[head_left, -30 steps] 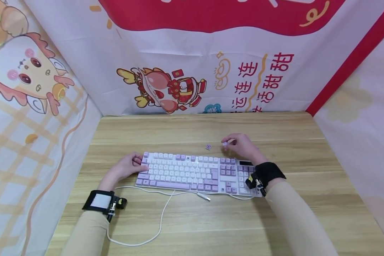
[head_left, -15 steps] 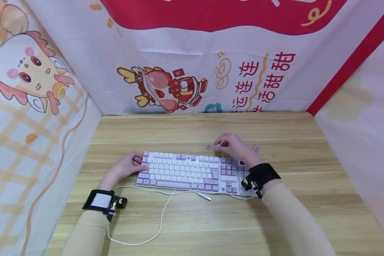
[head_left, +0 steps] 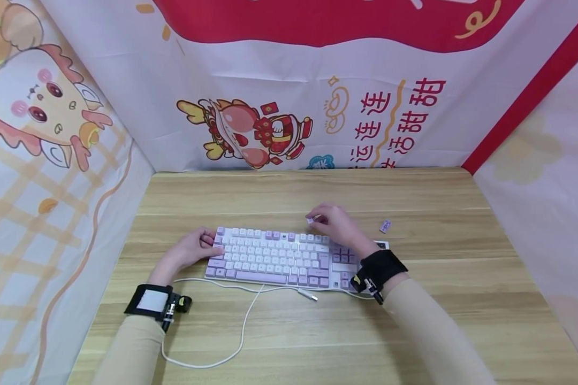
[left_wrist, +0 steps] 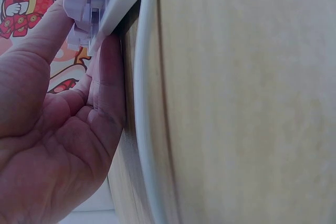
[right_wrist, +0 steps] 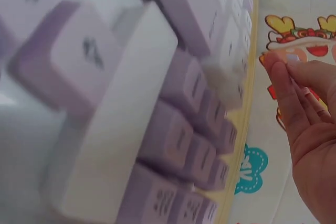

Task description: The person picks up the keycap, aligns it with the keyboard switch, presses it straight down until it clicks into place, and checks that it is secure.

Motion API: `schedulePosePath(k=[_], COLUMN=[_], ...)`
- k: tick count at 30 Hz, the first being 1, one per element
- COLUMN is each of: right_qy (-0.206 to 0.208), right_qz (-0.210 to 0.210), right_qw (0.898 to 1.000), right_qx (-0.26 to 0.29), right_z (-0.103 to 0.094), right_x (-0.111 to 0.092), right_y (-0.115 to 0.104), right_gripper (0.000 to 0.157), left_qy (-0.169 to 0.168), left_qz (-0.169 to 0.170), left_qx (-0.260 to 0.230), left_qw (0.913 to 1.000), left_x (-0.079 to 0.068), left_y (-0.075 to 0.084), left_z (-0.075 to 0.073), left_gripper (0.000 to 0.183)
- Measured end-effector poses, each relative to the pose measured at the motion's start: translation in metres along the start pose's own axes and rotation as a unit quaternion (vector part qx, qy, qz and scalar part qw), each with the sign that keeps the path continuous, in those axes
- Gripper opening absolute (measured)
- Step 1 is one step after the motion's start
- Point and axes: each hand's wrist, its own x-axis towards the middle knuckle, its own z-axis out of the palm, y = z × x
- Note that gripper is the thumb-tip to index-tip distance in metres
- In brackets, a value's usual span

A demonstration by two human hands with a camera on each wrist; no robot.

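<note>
A white and lilac keyboard [head_left: 265, 262] lies flat on the wooden table. My left hand [head_left: 192, 250] grips its left end, thumb on the keys and fingers at the edge; the left wrist view shows this hand [left_wrist: 68, 114] close up against the keyboard's side [left_wrist: 118, 3]. Beyond the top row, my right hand [head_left: 337, 224] pinches a small lilac keycap [head_left: 310, 220] between thumb and fingertips. From the right wrist, the fingertips of that hand [right_wrist: 310, 114] partly hide the keycap [right_wrist: 293, 57]. Dark gaps without caps show in the top row and near the bottom right keys.
Purple keycaps [head_left: 385, 226] lie on the table behind the keyboard's right end; their number is unclear. A white cable [head_left: 243, 331] loops in front, its USB plug [head_left: 308, 294] beside the lower edge. Printed cloth walls [head_left: 250, 69] enclose the table's back and sides.
My right hand has moved left with the keycap, reaching where a loose keycap lay. The purple keycaps at right have come into full view. The left hand stays in place.
</note>
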Motion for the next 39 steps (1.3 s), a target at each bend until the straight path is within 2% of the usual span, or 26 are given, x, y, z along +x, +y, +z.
schedulePosePath(k=[4,10,17,21,25,32,39], right_qy=[-0.011,-0.026,-0.029,-0.04,-0.041,-0.031,-0.004], right_qz=[-0.003,-0.04,-0.012,-0.031,-0.042,0.006,0.013], right_qw=[1.0,0.998,0.999,0.997,0.997,0.999,0.999], right_qx=[-0.02,-0.037,-0.033,-0.058,-0.055,-0.02,-0.031], right_z=[0.009,0.023,0.038,0.043,0.047,0.055,0.058], right_x=[0.003,0.009,0.016,0.019,0.02,0.021,0.022], right_y=[-0.01,-0.021,-0.034,-0.039,-0.039,-0.033,-0.033], right_gripper=[0.029,0.025,0.022,0.026,0.024,0.02,0.019], left_qy=[0.001,0.003,0.005,0.007,0.006,0.006,0.006], left_qz=[0.0,0.001,0.003,0.005,0.01,0.007,0.013], left_qx=[0.002,0.0,0.006,0.009,0.011,0.01,0.01], left_qw=[1.0,1.0,1.0,0.9999,0.9999,0.9999,0.9998], left_x=[0.001,0.002,0.002,0.002,0.003,0.002,0.002], left_y=[0.0,-0.002,-0.003,-0.003,-0.003,-0.002,-0.003], left_z=[-0.001,-0.001,-0.001,-0.001,0.0,0.0,0.0], left_gripper=[0.067,0.067,0.067,0.068,0.068,0.07,0.07])
